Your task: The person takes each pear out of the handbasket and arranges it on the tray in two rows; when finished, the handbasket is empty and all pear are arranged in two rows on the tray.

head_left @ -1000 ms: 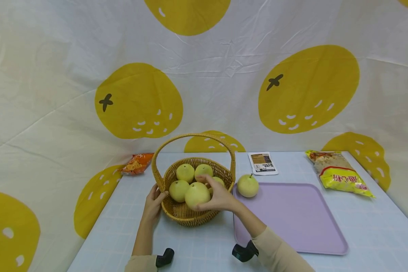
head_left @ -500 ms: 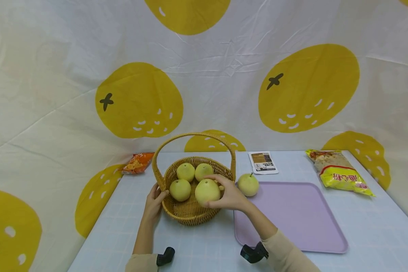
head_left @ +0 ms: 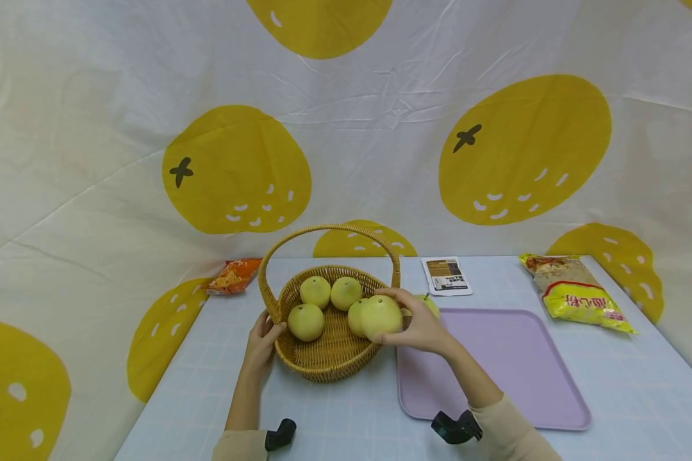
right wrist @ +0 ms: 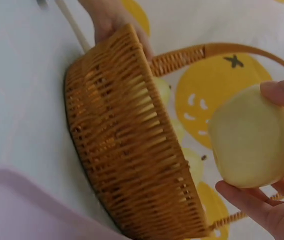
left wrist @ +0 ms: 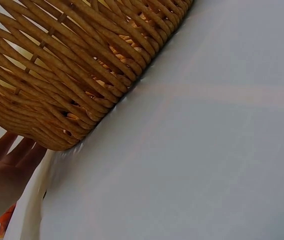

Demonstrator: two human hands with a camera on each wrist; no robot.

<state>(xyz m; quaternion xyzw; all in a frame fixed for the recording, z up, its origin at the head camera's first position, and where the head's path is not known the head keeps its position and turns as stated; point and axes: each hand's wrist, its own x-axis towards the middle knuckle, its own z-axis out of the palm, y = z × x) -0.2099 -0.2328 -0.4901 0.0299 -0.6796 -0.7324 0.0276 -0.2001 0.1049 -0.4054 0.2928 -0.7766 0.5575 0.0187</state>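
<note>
A wicker basket with a tall arched handle stands on the table with several yellow-green pears inside. At its left side my left hand holds the rim near the handle's foot, fingers along the outer weave in the left wrist view. My right hand grips another pear between thumb and fingers, over the basket's right rim. In the right wrist view this held pear is raised beside the basket opening. Behind the right hand, a further pear with a stem is partly hidden.
A lilac tray lies right of the basket, the hidden pear at its far left corner. Farther back are an orange snack packet, a white and brown pouch and a large yellow food bag. A fruit-print curtain hangs behind.
My right hand has carried its pear rightward from the basket's middle to its right rim, now overlapping the pear on the tray. The left hand has stayed on the basket.
</note>
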